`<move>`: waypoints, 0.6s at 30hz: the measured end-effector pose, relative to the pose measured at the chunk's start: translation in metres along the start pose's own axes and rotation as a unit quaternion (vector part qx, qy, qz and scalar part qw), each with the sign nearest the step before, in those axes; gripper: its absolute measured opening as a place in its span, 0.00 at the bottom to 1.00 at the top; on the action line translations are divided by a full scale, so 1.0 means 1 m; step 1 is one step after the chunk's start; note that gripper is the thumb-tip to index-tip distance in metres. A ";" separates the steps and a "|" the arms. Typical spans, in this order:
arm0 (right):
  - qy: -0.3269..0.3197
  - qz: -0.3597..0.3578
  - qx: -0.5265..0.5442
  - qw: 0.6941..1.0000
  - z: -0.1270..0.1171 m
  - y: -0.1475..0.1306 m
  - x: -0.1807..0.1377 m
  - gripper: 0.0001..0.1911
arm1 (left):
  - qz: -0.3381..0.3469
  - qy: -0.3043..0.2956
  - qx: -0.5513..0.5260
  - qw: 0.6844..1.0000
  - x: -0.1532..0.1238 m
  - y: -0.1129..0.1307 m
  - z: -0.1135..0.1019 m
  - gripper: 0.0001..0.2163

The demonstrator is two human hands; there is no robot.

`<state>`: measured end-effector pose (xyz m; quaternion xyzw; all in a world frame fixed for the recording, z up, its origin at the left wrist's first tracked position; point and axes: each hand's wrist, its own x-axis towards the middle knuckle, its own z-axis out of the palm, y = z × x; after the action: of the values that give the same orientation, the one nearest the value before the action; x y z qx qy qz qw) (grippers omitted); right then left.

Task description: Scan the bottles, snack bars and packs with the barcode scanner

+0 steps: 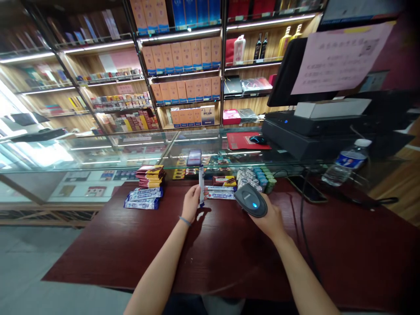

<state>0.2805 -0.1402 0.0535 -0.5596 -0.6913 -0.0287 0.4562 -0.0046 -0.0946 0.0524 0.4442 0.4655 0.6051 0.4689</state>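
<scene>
My left hand is closed on a slim white-and-blue packet, held upright on edge just above the table. My right hand grips a dark barcode scanner with a blue light on its top; its front points left, towards the packet. Between the hands lie more slim blue-and-white packets. Left of my left hand, similar packets lie in a loose pile, in front of a stack of yellow-and-maroon packets. Several small cans or rolls stand behind the scanner, which partly hides them.
A phone lies on the dark red table at right, near a water bottle. The scanner's cable runs down the right side. Behind stands a glass counter with a mouse and a monitor.
</scene>
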 end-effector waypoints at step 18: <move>-0.069 -0.152 -0.020 0.986 -0.003 -0.008 0.004 0.20 | -0.171 0.018 -0.177 0.969 -0.002 0.014 -0.002 0.13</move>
<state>0.2760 -0.1426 0.0619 -0.4578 -0.7974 -0.0725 0.3865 -0.0088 -0.0986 0.0657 0.2564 0.4282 0.5967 0.6283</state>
